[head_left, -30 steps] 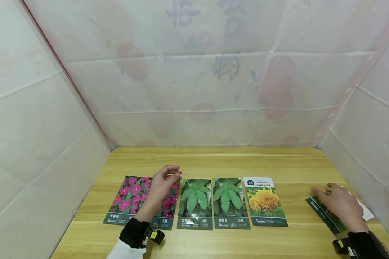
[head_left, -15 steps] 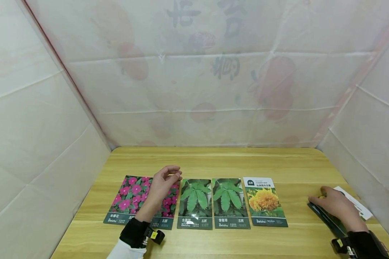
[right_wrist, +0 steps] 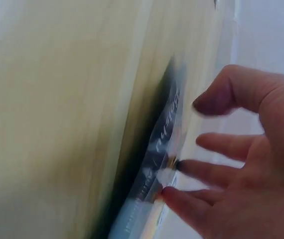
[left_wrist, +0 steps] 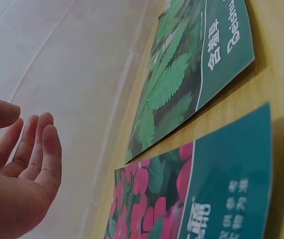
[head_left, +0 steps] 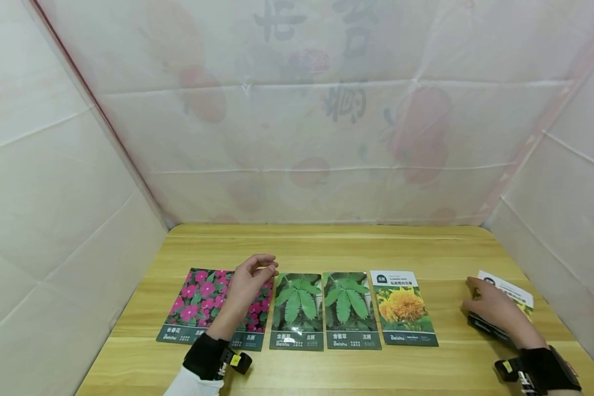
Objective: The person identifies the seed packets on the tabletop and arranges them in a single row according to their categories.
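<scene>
In the head view, my left hand (head_left: 245, 291) hovers over two seed packets with pink flowers (head_left: 190, 308), hiding part of them. Its fingers are loosely bent and hold nothing; the left wrist view shows them apart from the packets. At the right of the table, my right hand (head_left: 497, 313) lies over a yellow-flower seed packet (head_left: 507, 287), covering its middle. In the right wrist view, spread fingertips (right_wrist: 169, 196) touch this packet's face near its dark printed band (right_wrist: 157, 144), and the thumb stands away from it.
Two green-leaf seed packets (head_left: 298, 308) (head_left: 351, 308) lie side by side in the row's middle. Another yellow-flower packet (head_left: 405, 308) ends the row on the right. White fabric walls (head_left: 326, 192) enclose the wooden table (head_left: 326, 245) at the back and sides.
My right hand has moved left with the yellow-flower packet, which has turned and now shows its white top beyond the hand. The left hand and the row of packets stay where they were.
</scene>
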`<state>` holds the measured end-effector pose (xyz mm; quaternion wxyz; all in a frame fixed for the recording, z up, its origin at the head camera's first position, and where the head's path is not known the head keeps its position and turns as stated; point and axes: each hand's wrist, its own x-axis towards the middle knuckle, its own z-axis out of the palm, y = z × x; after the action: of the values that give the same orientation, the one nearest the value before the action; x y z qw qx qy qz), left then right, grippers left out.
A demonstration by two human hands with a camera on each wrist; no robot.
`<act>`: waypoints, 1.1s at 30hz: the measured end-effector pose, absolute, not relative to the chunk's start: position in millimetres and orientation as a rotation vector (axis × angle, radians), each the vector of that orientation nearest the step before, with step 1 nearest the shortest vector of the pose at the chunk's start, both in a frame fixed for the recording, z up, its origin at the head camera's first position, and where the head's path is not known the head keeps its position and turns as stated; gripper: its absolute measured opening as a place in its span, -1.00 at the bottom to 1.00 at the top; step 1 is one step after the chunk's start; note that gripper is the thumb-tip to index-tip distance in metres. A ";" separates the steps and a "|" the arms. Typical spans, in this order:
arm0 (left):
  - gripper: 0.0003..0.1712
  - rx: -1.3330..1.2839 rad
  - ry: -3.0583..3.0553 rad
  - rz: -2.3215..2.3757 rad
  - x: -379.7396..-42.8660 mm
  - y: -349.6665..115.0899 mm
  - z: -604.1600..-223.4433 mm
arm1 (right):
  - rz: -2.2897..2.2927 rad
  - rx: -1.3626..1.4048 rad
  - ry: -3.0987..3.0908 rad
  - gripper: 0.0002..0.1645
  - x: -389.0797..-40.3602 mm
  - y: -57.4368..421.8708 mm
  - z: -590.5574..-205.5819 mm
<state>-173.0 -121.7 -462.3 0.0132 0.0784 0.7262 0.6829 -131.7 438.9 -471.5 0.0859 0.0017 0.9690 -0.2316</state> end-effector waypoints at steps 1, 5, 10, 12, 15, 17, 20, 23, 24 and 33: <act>-0.63 0.232 2.254 2.128 -173.1 -121.4 -461.1 | -0.716 -0.013 2.890 -0.10 -132.3 435.8 -472.3; -0.65 0.168 2.203 2.126 -174.2 -120.3 -454.6 | -0.771 0.028 2.933 -0.14 -132.4 431.4 -471.7; -0.63 0.145 2.172 2.127 -174.9 -120.3 -450.1 | -0.584 0.235 3.020 0.04 -128.4 443.7 -454.1; -0.62 0.165 2.175 2.135 -174.9 -120.9 -451.2 | -0.484 0.293 2.985 0.02 -124.7 448.5 -449.1; -0.58 0.252 2.202 2.151 -179.5 -123.7 -464.4 | -0.398 0.317 2.873 0.00 -118.9 453.5 -445.7; -0.52 0.301 2.226 2.161 -185.7 -126.2 -480.7 | -0.358 0.339 2.811 -0.05 -116.6 453.4 -446.3; -0.45 0.320 2.241 2.170 -198.4 -130.5 -508.8 | -0.319 0.350 2.733 0.09 -116.8 453.5 -447.9; -0.42 0.263 2.223 2.175 -203.7 -131.6 -519.6 | -0.283 0.346 2.712 0.16 -119.7 455.6 -450.6; -0.44 0.273 2.220 2.178 -203.7 -131.6 -520.1 | -0.272 0.336 2.708 0.15 -120.9 457.0 -451.5; -0.63 0.229 2.205 2.171 -172.2 -121.5 -457.4 | -0.333 0.266 2.683 0.06 -126.9 476.1 -458.2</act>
<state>-172.2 -121.5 -457.4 0.0194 0.0739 0.7104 0.6996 -126.9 476.1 -458.2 0.2111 0.0956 0.9654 -0.1198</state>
